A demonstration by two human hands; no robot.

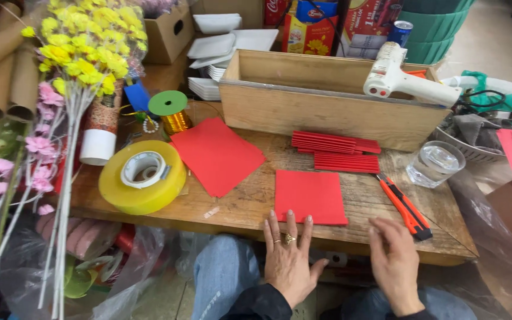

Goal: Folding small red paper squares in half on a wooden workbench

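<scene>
My left hand (pixel 288 255) lies flat at the near edge of the wooden table (pixel 238 207), fingers spread, fingertips just below a square red paper sheet (pixel 309 195); it wears a ring. My right hand (pixel 395 255) hovers open at the table's edge, its fingers close to the black tip of an orange utility knife (pixel 403 204). Neither hand holds anything. A larger red sheet (pixel 216 154) lies tilted to the left. Behind the square sheet sit stacks of folded red paper strips (pixel 336 151).
A big roll of yellowish tape (pixel 142 176) sits at left beside artificial yellow and pink flowers (pixel 78 53). A wooden box (pixel 327 101) carries a white glue gun (pixel 407 77). A clear cup (pixel 435 163), a gold ribbon spool (pixel 172 112) and cardboard tubes (pixel 1 71) stand around.
</scene>
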